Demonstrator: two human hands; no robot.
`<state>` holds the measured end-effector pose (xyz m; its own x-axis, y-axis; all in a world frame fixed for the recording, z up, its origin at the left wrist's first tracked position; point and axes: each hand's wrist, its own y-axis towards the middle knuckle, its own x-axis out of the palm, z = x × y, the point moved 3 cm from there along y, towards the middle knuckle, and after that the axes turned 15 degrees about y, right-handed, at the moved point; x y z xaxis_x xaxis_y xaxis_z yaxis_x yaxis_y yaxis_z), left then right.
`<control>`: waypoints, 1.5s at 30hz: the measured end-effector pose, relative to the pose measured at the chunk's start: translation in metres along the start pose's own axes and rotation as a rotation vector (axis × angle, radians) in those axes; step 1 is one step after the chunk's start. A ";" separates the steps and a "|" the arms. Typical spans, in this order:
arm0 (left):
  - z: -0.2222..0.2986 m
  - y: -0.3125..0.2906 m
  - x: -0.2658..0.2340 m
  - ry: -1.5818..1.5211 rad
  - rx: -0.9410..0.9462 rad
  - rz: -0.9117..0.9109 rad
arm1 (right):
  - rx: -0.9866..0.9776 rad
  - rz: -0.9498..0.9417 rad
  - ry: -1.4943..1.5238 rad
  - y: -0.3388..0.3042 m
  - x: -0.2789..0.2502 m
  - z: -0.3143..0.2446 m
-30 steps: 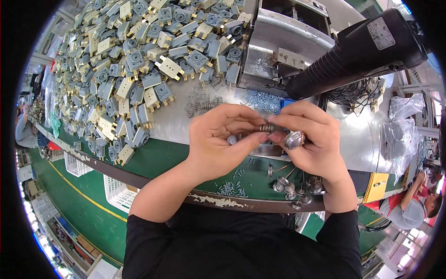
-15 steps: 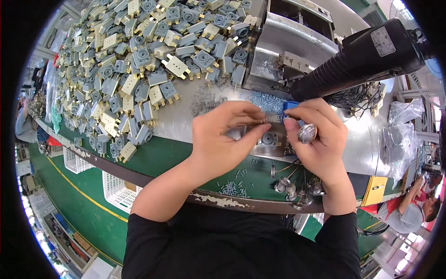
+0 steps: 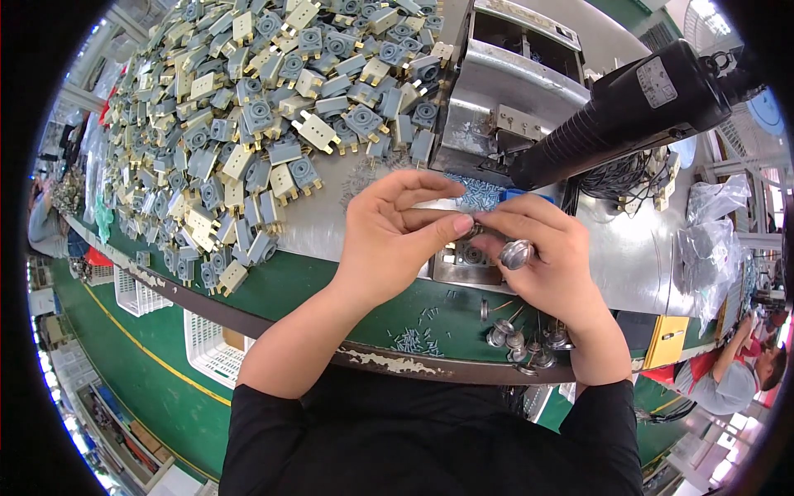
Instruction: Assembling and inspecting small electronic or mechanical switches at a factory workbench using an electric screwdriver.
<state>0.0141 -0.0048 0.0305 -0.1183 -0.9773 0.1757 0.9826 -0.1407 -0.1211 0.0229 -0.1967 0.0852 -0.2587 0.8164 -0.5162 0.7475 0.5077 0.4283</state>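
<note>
My left hand [image 3: 389, 227] and my right hand [image 3: 546, 252] meet fingertip to fingertip over a metal fixture [image 3: 473, 274]. In the fixture lies a grey part with a round ring. Both hands are closed, pinching a small dark piece [image 3: 471, 231] that the fingers mostly hide. Against my right palm, under curled fingers, rests a shiny round metal knob [image 3: 516, 255]. Just beyond the hands are a pile of small bluish screws [image 3: 478, 193] and a blue block [image 3: 517, 197], partly covered by my right hand.
A big heap of grey and cream switch housings [image 3: 248, 124] covers the left side. A black electric screwdriver [image 3: 612, 116] slants in from the right, beside a metal box [image 3: 517, 78]. Loose screws [image 3: 418, 341] and wired metal knobs [image 3: 521, 341] lie near the front edge.
My right hand has moved left, bringing its fingertips to those of my left hand over the fixture. The knob has travelled along in my right hand.
</note>
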 end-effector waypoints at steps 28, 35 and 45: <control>0.013 -0.009 0.013 0.894 0.742 0.071 | 0.097 0.063 0.046 -0.001 -0.001 -0.006; 0.010 -0.006 -0.014 0.562 0.321 0.147 | 0.108 0.053 -0.028 -0.002 0.000 -0.004; 0.016 0.004 -0.036 -0.021 0.280 0.195 | 0.276 -0.049 -0.158 0.000 0.018 0.008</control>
<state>0.0245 0.0326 0.0398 0.0755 -0.9777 0.1962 0.9880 0.0999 0.1179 0.0234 -0.1840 0.0700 -0.2162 0.7292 -0.6492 0.8799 0.4338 0.1942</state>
